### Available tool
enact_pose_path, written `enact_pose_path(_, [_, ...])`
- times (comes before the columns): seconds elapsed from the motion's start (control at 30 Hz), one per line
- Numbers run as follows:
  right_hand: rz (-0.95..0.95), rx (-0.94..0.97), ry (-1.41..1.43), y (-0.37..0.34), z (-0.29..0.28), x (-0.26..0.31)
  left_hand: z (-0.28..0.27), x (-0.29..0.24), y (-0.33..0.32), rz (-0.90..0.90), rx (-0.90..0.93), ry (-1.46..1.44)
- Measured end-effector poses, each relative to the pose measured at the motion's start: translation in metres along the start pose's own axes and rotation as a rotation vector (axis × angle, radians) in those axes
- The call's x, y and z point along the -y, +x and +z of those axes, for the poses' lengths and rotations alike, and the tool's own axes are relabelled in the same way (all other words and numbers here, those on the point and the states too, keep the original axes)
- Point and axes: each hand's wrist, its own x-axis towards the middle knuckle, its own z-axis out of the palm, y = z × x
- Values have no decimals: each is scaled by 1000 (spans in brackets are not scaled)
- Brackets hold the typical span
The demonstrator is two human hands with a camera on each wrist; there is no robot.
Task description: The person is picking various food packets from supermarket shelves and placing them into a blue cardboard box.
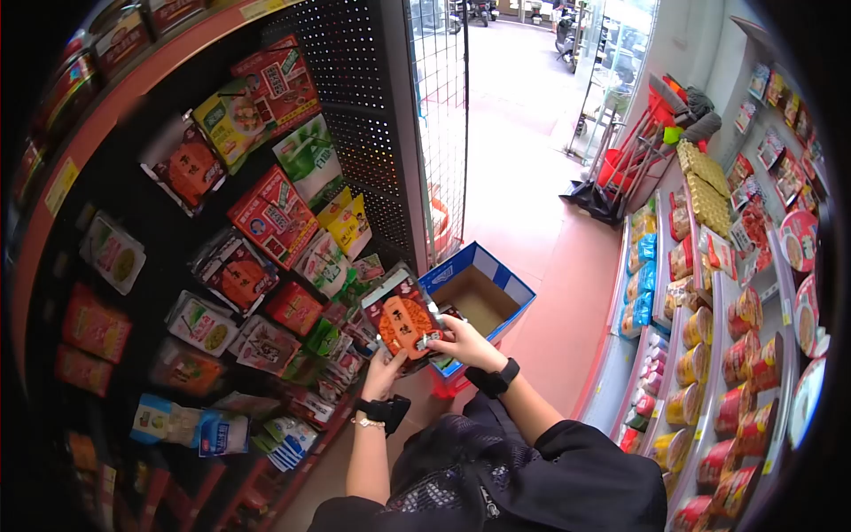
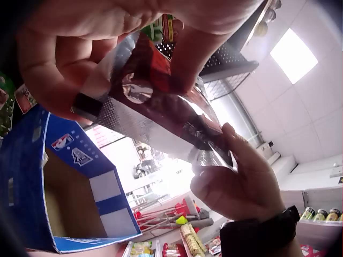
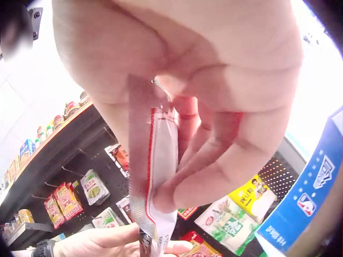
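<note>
Both hands hold a flat, shiny food packet [image 1: 401, 312] with an orange label and a dark border, tilted up in front of the body. My left hand [image 1: 381, 374] pinches its lower left edge, thumb on the front. At the lower right, my right hand [image 1: 472, 344] grips it between thumb and fingers. The left wrist view shows the packet's silvery textured edge [image 2: 134, 120] between the two hands. In the right wrist view its white, red-lined side [image 3: 165, 160] stands nearly edge-on. Just beyond the hands is an open blue cardboard box [image 1: 503, 271].
A black pegboard rack on the left carries hanging food packets [image 1: 275, 217] on hooks. Shelves on the right hold several cup noodles [image 1: 696, 363] and bags. A wire grid panel [image 1: 439, 115] stands by the bright doorway, with brooms and dustpans [image 1: 612, 191] against the right wall.
</note>
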Motion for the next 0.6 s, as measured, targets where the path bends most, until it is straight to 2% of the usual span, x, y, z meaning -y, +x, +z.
enact_pose_path(0.07, [94,-24,46,2,-40,-17,36,10,23,-2,24,13])
enact_pose_path(0.1, [80,-36,-110,-1,-63,-22,53,21,33,-20,26,22])
enact_pose_path(0.13, [116,-47,-117,-2,-85,-24,73,31,46,-100,16,1])
enact_pose_path(0.17, [152,-58,-124,-1,-106,-26,87,39,61,-117,133,-57])
enact_pose_path(0.2, [210,-89,-13,0,-123,-39,96,60,79,-160,93,1])
enact_pose_path(0.23, [107,-96,-202,4,-139,-56,107,75,93,-204,55,59])
enact_pose_path(0.27, [173,-84,-113,1,-155,-72,119,92,102,-239,13,28])
enact_pose_path(0.33, [282,-61,7,2,-174,-64,135,102,113,-323,-37,32])
enact_pose_path(0.43, [302,-8,-84,11,-192,-88,150,101,113,-310,-106,-75])
enact_pose_path(0.47, [332,5,-103,15,-194,-97,152,98,109,-282,-79,-141])
enact_pose_path(0.6, [488,106,-114,28,-194,-108,132,116,112,-394,-181,-151])
